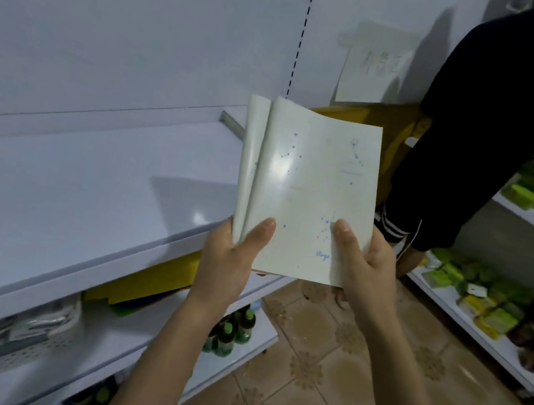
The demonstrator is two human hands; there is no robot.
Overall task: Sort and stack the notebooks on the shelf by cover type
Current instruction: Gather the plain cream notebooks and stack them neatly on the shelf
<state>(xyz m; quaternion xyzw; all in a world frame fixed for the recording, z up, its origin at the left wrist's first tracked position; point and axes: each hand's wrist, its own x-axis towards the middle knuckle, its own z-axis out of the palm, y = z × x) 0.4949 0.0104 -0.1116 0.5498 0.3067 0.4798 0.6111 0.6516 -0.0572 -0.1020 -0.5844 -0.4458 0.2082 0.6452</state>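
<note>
From my remote seat, starting at the left: the white shelf (88, 182) runs away from me, its front lip just below and left of the load. Under it sit yellow folders (156, 283) and a cluster of green-capped bottles (232, 332).

My left hand (232, 259) grasps the bottom left corner of the notebooks (312, 191), thumb laid on the front cover and the other fingers hidden behind. The notebooks are in the air, upright and tilted toward me, beyond the shelf's near end and not touching it. I count at least two pale glossy covers with blue star dots. The rear one has fanned out to the left, and its top corner curls.

My right hand (366, 269) pinches the bottom right corner the same way, thumb in front.

Further right, a person (484, 130) in dark clothes bends over racks of green packets (497, 320).

My worries:
- The covers look slick and both grips are low, so I judge the fanned rear book could slide free and drop towards the bottles.
- Glare washes out the print, so I could misjudge the cover type.
- A wide swing right might clip the person.
</note>
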